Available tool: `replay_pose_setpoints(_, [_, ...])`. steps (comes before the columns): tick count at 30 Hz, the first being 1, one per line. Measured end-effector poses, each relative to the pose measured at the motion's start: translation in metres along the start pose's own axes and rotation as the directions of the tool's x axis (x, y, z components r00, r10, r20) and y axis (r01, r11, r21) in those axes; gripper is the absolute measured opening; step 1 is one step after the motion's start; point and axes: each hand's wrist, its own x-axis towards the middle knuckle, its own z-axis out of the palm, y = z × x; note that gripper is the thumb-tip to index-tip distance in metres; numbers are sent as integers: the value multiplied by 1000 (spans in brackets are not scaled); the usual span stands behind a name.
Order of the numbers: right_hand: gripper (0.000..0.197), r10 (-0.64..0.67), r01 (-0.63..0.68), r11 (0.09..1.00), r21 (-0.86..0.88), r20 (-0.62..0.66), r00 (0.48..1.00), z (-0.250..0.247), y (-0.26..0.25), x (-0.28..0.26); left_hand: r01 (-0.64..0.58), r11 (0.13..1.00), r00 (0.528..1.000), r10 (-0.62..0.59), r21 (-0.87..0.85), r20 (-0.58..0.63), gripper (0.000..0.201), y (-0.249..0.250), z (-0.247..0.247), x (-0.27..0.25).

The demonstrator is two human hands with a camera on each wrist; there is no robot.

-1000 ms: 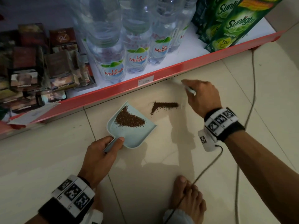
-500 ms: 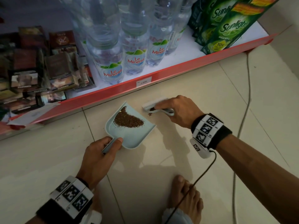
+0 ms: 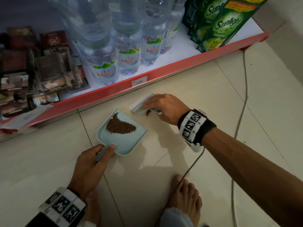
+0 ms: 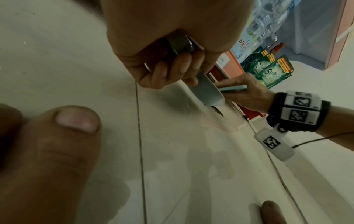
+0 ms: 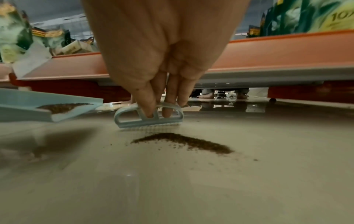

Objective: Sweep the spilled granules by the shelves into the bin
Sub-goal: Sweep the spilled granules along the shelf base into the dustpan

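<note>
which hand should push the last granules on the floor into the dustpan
Right. The right hand already grips the brush, which sits beside the loose granules. The left hand holds the dustpan by its handle, so it likely should just steady it.

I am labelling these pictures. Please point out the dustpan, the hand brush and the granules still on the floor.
dustpan [image 3: 129,143]: head view, bare pan floor.
hand brush [image 5: 153,121]: right wrist view, plastic back.
granules on the floor [image 5: 191,141]: right wrist view, middle of pile.
</note>
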Motion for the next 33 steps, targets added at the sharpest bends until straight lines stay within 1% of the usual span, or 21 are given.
replay_pose_setpoints(2, [57, 12, -11, 1000, -25, 30, 999, -2, 13, -15, 12, 1000, 1000, -12, -7, -8, 32, -2, -2, -1])
replay_pose_setpoints(3, [54, 19, -19, 999, -38, 20, 1000, -4, 19, -21, 17, 1000, 1000, -18, -7, -11, 32, -3, -2, -2])
replay_pose_setpoints(5, [48, 35, -38, 998, -52, -59, 998, -7, 26, -31, 22, 1000, 1000, -22, 2, -12, 32, -4, -2, -3])
replay_pose_setpoints(7, [38, 67, -76, 996, -39, -190, 980, -8, 25, -32, 24, 1000, 1000, -24, 8, -3, 32, -3, -1, -4])
replay_pose_setpoints(8, [34, 90, -94, 996, -2, -270, 959, -9, 21, -29, 25, 1000, 1000, -25, 9, 0, 33, -3, -1, -5])
replay_pose_setpoints(10, [30, 168, -108, 981, 159, -432, 886, -8, 10, -18, 26, 1000, 1000, -26, 8, -2, 33, -2, 0, -5])
replay_pose_setpoints(11, [27, 228, -111, 959, 261, -478, 848, -7, 2, -12, 25, 1000, 1000, -25, 10, -4, 33, -2, -1, -6])
replay_pose_setpoints(12, [24, 292, -117, 927, 357, -487, 823, -6, -6, -6, 23, 1000, 1000, -23, 13, -7, 33, -2, -1, -6])
replay_pose_setpoints(14, [18, 403, -143, 842, 520, -431, 807, 1, -21, 4, 13, 1000, 1000, -12, 29, -13, 33, 0, -2, -7])
replay_pose_setpoints(16, [19, 487, -172, 703, 690, -290, 824, 10, -33, 11, 4, 999, 1000, -4, 40, -20, 32, 0, -3, -8])
replay_pose_setpoints(18, [21, 509, -213, 570, 793, -137, 850, 20, -40, 15, 4, 999, 1000, -3, 49, -22, 31, -1, -5, -9])
replay_pose_setpoints(19, [21, 507, -243, 546, 802, -85, 858, 25, -42, 16, 3, 999, 1000, -2, 54, -20, 31, -1, -5, -10])
replay_pose_setpoints(20, [21, 506, -271, 542, 796, -51, 861, 28, -41, 15, 2, 998, 1000, -1, 59, -18, 31, -2, -5, -10])
replay_pose_setpoints(22, [20, 495, -286, 592, 753, -60, 867, 30, -34, 10, 5, 998, 1000, -4, 63, -16, 31, -2, -5, -11])
replay_pose_setpoints(24, [19, 480, -277, 718, 638, -168, 861, 26, -20, 1, 14, 999, 1000, -14, 49, -13, 32, -2, -4, -10])
replay_pose_setpoints(25, [18, 477, -287, 780, 556, -231, 848, 23, -12, -3, 18, 999, 1000, -18, 36, -7, 32, -2, -3, -10])
replay_pose_setpoints(26, [19, 483, -310, 816, 489, -281, 829, 18, -4, -8, 20, 1000, 1000, -20, 23, -2, 32, -1, -2, -9])
replay_pose_setpoints(28, [20, 522, -360, 822, 441, -334, 785, 9, 13, -15, 18, 1000, 1000, -18, 6, 7, 32, 0, 1, -8])
replay_pose_setpoints(30, [19, 567, -368, 783, 501, -333, 754, 3, 25, -22, 9, 1000, 1000, -9, -5, 18, 32, 2, 4, -6])
replay_pose_setpoints(32, [18, 598, -308, 716, 626, -323, 734, -1, 28, -28, -1, 1000, 1000, 1, -3, 30, 32, 4, 6, -4])
replay_pose_setpoints(33, [18, 603, -262, 697, 667, -348, 718, -3, 29, -31, -3, 1000, 999, 3, -5, 34, 32, 5, 7, -2])
